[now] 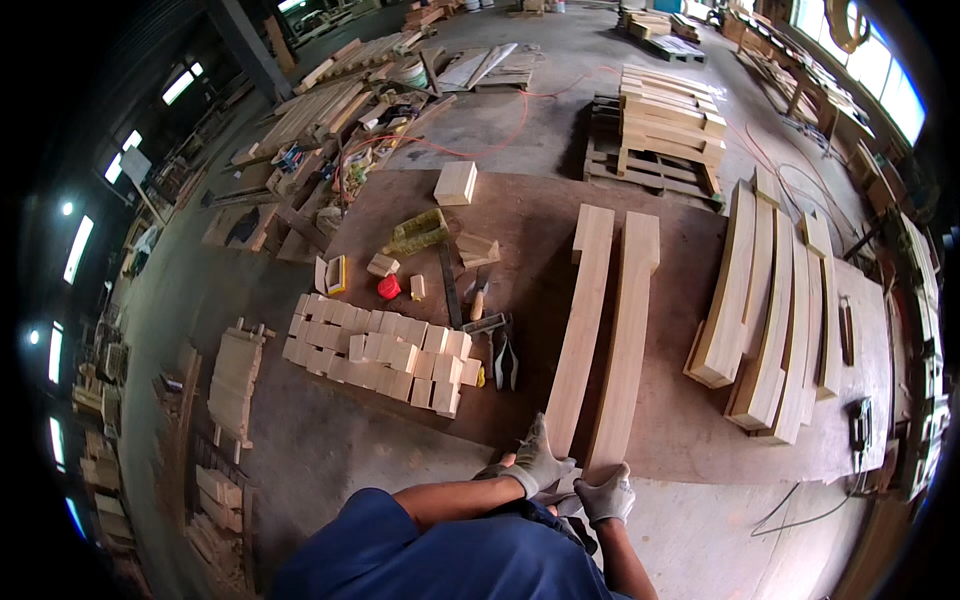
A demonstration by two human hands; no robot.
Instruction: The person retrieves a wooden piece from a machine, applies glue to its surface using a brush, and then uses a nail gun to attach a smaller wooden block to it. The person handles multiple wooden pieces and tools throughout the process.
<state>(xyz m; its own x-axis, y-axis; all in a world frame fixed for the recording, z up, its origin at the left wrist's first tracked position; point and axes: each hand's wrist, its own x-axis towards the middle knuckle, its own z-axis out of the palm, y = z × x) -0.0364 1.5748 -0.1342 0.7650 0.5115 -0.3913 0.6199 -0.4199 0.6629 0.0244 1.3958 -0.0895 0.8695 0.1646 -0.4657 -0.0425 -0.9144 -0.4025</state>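
Observation:
Two long, slightly curved wooden pieces lie side by side on the brown work table, each with a wider far end. My left hand (540,456), in a grey glove, is closed round the near end of the left wooden piece (583,330). The near end of the right wooden piece (626,330) is in my right hand (606,495), also gloved, with the thumb on its side. A narrow gap runs between the pieces. To their left lie pliers (506,362), a hammer (486,323) and a wooden-handled tool (480,300).
Small wooden blocks (372,352) are stacked at the left, near a red round object (388,287) and a yellow tray (415,232). More curved pieces (775,330) lie at the right, beside a black corded tool (860,424). Beyond the table (680,440), a loaded pallet (650,172) stands.

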